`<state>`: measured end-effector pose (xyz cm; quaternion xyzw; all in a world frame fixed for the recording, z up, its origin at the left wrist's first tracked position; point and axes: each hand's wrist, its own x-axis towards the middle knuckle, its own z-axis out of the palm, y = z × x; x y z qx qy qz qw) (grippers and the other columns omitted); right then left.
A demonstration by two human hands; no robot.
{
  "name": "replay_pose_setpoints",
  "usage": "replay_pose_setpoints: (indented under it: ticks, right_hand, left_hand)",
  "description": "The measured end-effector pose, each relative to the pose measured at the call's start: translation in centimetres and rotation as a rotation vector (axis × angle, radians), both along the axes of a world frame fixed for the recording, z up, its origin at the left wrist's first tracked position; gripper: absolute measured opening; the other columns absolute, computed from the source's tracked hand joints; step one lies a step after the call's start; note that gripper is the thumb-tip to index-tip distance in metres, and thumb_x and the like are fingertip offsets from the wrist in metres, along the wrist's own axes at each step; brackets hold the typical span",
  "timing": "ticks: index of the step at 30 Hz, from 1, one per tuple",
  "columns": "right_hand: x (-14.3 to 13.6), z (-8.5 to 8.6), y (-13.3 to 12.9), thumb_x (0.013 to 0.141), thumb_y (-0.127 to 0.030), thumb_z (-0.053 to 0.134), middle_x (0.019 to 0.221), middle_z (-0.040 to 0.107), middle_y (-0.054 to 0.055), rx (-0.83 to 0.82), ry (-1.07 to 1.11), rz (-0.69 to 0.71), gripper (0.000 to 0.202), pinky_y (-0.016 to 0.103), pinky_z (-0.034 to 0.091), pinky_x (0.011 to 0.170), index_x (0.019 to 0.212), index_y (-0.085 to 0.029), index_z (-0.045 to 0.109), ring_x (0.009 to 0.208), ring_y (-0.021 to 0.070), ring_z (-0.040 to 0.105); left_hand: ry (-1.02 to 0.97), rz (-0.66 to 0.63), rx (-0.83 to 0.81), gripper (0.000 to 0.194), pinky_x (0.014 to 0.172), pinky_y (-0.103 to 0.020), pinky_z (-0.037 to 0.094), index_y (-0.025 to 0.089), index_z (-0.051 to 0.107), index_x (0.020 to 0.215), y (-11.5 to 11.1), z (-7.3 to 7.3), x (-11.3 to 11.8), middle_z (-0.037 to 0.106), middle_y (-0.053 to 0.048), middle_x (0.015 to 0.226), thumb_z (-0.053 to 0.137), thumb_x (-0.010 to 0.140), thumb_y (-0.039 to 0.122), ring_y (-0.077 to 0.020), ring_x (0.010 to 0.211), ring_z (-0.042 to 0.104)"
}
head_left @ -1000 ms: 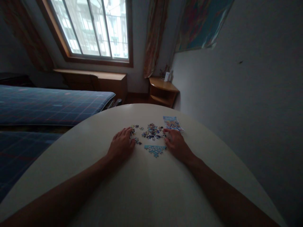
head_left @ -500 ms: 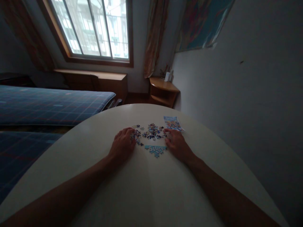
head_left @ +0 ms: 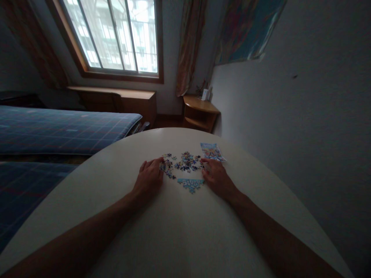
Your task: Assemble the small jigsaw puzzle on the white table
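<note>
Loose puzzle pieces [head_left: 188, 161] lie in a pile on the white round table [head_left: 179, 231], with a smaller group [head_left: 168, 168] to their left. Nearer to me is a joined blue puzzle section [head_left: 191, 184] with pale letters and a jagged lower edge. My left hand [head_left: 149, 176] rests at the left group, fingers apart, touching its edge; nothing shows in its grasp. On the right, my right hand [head_left: 218, 177] lies beside the pile with its fingers apart, its fingertips near a few dark pieces. Beyond it lies a colourful picture sheet [head_left: 212, 151].
A bed with a blue checked cover [head_left: 66, 131] stands left of the table. Behind are a wooden desk [head_left: 136, 93], a corner shelf [head_left: 199, 104] and a window [head_left: 113, 34]. The wall [head_left: 290, 127] runs close along the right side.
My left hand has shifted slightly left, off the edge of the left group. My right hand has hardly moved, and the pieces look the same.
</note>
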<state>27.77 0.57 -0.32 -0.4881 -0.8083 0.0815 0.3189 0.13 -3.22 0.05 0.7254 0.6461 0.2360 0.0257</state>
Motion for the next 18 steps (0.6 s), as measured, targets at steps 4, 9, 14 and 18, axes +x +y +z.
replay_pose_setpoints:
  ticks: [4, 9, 14, 18]
  right_hand:
    - [0.0, 0.0, -0.1, 0.086, -0.025, 0.051, 0.124, 0.064, 0.013, -0.001, -0.012, -0.008, 0.041, 0.051, 0.042, 0.105, 0.125, -0.017, 0.057, 0.118, 0.03, 0.056]
    - [0.0, 0.2, -0.1, 0.085, -0.024, 0.051, 0.125, 0.064, 0.014, -0.012, -0.017, -0.011, 0.041, 0.049, 0.042, 0.106, 0.125, -0.016, 0.057, 0.119, 0.0297, 0.056]
    - [-0.2, 0.4, -0.2, 0.087, -0.027, 0.052, 0.128, 0.063, 0.014, -0.022, -0.047, -0.006, 0.043, 0.049, 0.041, 0.106, 0.129, -0.016, 0.057, 0.12, 0.0295, 0.055]
    - [-0.7, 0.9, -1.1, 0.095, -0.031, 0.045, 0.146, 0.053, 0.008, -0.046, -0.204, 0.112, 0.048, 0.05, 0.033, 0.113, 0.143, -0.023, 0.049, 0.136, 0.0279, 0.044]
  left_hand:
    - [0.018, 0.012, -0.007, 0.055, 0.118, -0.05, 0.029, 0.012, 0.044, 0.142, 0.1, -0.3, -0.2, 0.054, -0.014, 0.143, 0.042, 0.087, 0.013, -0.0278, 0.141, 0.04]
    - [0.014, -0.058, -0.006, 0.05, 0.119, -0.053, 0.026, 0.016, 0.05, 0.135, 0.1, -0.5, -0.1, 0.061, -0.011, 0.136, 0.039, 0.087, 0.012, -0.0264, 0.139, 0.042]
    - [0.042, 0.006, 0.036, 0.045, 0.116, -0.053, 0.03, 0.016, 0.054, 0.13, -0.2, 0.1, 0.2, 0.062, -0.013, 0.132, 0.042, 0.087, 0.016, -0.0289, 0.131, 0.049]
    - [0.079, -0.075, 0.032, 0.044, 0.118, -0.05, 0.029, 0.014, 0.053, 0.133, -0.4, 0.1, 0.5, 0.061, -0.013, 0.134, 0.042, 0.091, 0.019, -0.0284, 0.134, 0.046]
